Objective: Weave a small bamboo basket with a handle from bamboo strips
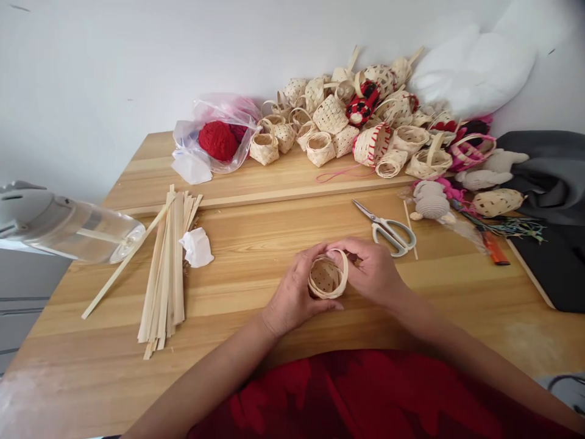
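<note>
A small woven basket (325, 277) of pale strips is held between both hands, its round opening tilted up towards the camera. My left hand (295, 292) wraps round its left side, with the thumb along the bottom edge. At the upper right rim, the fingers of my right hand (368, 268) pinch a pale curved strip (344, 271) that arches along the basket's right side. Scissors (388, 230) with grey-white handles lie just beyond my right hand, blades pointing away to the left.
Flat wooden strips (167, 274) lie at the left beside crumpled white paper (197, 247) and a clear bottle (77, 225). Behind are many small baskets (329, 114) and a bag with red yarn (217, 141). Crocheted figures (430, 200) and an orange-handled tool (494, 248) are at right.
</note>
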Demonstrator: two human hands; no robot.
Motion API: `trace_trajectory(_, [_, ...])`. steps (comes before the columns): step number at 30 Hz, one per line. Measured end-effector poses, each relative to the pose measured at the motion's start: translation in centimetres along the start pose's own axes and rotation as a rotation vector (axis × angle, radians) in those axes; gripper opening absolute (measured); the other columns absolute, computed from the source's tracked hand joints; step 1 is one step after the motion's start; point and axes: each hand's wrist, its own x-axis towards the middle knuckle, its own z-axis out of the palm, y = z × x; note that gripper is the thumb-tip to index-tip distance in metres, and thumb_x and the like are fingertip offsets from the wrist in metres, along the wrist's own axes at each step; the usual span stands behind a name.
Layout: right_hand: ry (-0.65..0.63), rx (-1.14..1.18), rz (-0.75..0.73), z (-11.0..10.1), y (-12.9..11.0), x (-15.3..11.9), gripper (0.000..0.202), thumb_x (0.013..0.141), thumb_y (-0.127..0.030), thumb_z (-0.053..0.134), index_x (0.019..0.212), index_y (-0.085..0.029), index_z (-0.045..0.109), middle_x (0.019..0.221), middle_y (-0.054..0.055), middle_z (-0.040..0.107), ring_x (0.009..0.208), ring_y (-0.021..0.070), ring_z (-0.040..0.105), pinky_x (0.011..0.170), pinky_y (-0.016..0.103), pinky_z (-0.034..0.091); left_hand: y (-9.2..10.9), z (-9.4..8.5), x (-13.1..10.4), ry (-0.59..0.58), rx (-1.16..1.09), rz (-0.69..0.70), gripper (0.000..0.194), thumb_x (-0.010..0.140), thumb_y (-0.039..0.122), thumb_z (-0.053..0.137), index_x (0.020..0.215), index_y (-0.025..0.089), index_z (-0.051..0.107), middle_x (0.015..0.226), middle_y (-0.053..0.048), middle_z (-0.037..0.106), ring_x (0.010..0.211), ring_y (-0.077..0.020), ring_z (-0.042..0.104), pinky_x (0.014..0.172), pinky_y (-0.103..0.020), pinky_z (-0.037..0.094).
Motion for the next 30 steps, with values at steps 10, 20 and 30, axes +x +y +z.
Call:
trace_trajectory(10, [0.197, 0.066, -0.106, 1.1, 0.5, -0.1, 0.012, 0.094, -0.019, 0.067, 0.103, -0.024, 0.074, 0.097, 0.001, 0.079, 0.08, 0.0161, 0.074, 0.071, 0.028, 0.058, 0.1, -0.6, 0.4, 0.013, 0.109, -0.003, 0.1, 0.067, 0.061, 0.087, 0.146, 0.028, 0.037, 0.139, -0.014, 0.056, 0.128, -0.0337, 0.055, 0.109, -0.051, 0.044])
trace_trajectory(20, [0.234, 0.235, -0.105, 1.1, 0.4, -0.6, 0.015, 0.096, -0.019, 0.064, 0.108, -0.027, 0.071, 0.094, 0.002, 0.075, 0.082, 0.0179, 0.074, 0.076, 0.031, 0.061, 1.2, -1.1, 0.3, -0.042, 0.122, -0.07, 0.083, 0.071, 0.045, 0.088, 0.137, 0.024, 0.041, 0.134, -0.013, 0.057, 0.123, -0.0323, 0.055, 0.104, -0.051, 0.044])
trace_trajectory(30, [0.193, 0.175, -0.145, 1.0, 0.5, -0.4, 0.015, 0.095, -0.017, 0.065, 0.106, -0.025, 0.071, 0.098, 0.002, 0.076, 0.087, 0.018, 0.074, 0.079, 0.031, 0.061, 0.4, -0.9, 0.6, 0.036, 0.08, -0.013, 0.087, 0.063, 0.058, 0.092, 0.13, 0.024, 0.049, 0.125, -0.012, 0.063, 0.115, -0.0307, 0.061, 0.101, -0.048, 0.048])
